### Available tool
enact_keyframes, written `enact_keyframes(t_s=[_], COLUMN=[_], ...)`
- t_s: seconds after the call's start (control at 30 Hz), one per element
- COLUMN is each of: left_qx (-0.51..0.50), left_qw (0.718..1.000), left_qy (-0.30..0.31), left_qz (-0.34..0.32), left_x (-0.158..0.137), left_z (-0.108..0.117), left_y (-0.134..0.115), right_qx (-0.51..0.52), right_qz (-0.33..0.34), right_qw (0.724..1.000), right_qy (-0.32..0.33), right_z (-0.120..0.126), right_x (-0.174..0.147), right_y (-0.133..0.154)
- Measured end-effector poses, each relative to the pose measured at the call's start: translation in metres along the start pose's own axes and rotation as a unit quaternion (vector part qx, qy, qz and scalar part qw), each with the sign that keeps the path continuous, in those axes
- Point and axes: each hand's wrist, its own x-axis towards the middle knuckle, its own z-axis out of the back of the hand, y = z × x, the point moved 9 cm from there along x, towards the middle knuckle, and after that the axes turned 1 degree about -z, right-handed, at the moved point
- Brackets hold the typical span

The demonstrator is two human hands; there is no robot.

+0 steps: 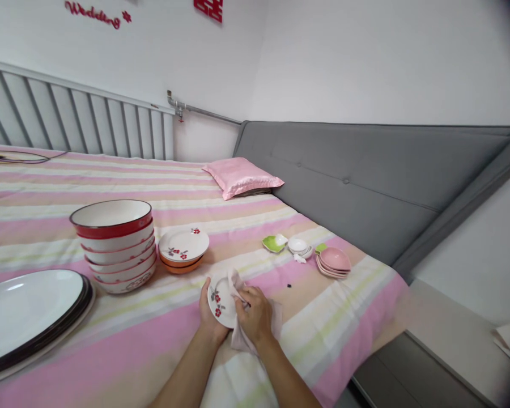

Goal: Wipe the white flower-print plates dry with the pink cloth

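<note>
My left hand (211,317) grips the left edge of a small white plate (217,297) with red flowers, tilted above the bedspread. A pale pink cloth (243,339) is bunched in my right hand (255,311), whose fingers press it against the plate's right side. Part of the plate is hidden by the cloth and fingers. Just beyond my left hand, a similar flowered plate (182,241) tops a short stack with orange-brown rims below. To its left rises a stack of red-rimmed white bowls (121,243).
Large oval plates (34,306) lie stacked at the left front. Rightward are a green leaf-shaped dish (273,243), small white dishes (298,246) and stacked pink dishes (335,260). A pink pillow (242,174) rests by the grey headboard (344,164). The bed's edge drops off at right.
</note>
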Motion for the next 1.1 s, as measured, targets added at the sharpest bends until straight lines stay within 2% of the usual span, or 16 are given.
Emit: enact_keyframes(t_s=[0.17,0.33,0.53,0.67,0.8,0.97,1.1], left_qx=[-0.013,-0.012,-0.008,-0.005,0.011,0.047,0.06], left_qw=[1.0,0.999,1.0,1.0,1.0,0.999,0.998], left_qy=[0.003,0.004,0.012,0.017,0.021,0.011,0.002], left_qz=[0.012,0.031,0.015,-0.008,-0.011,0.013,0.021], left_x=[0.001,0.003,0.005,0.004,0.003,0.02,0.041], left_z=[-0.001,0.003,0.005,0.005,0.001,-0.021,-0.033], left_y=[0.003,0.007,0.006,0.006,0.011,0.031,0.049], right_qx=[0.039,0.039,0.003,-0.007,-0.015,-0.036,-0.06], right_qz=[0.11,0.143,0.177,0.162,0.119,0.041,-0.015], right_qw=[0.99,0.973,0.956,0.96,0.973,0.993,0.998], right_qy=[0.078,0.179,0.234,0.227,0.199,0.101,0.032], right_z=[-0.004,-0.012,-0.018,-0.017,-0.015,-0.003,0.012], right_x=[-0.008,-0.021,-0.024,-0.017,-0.013,-0.006,-0.003], right_y=[0.033,0.046,0.043,0.038,0.028,-0.002,-0.026])
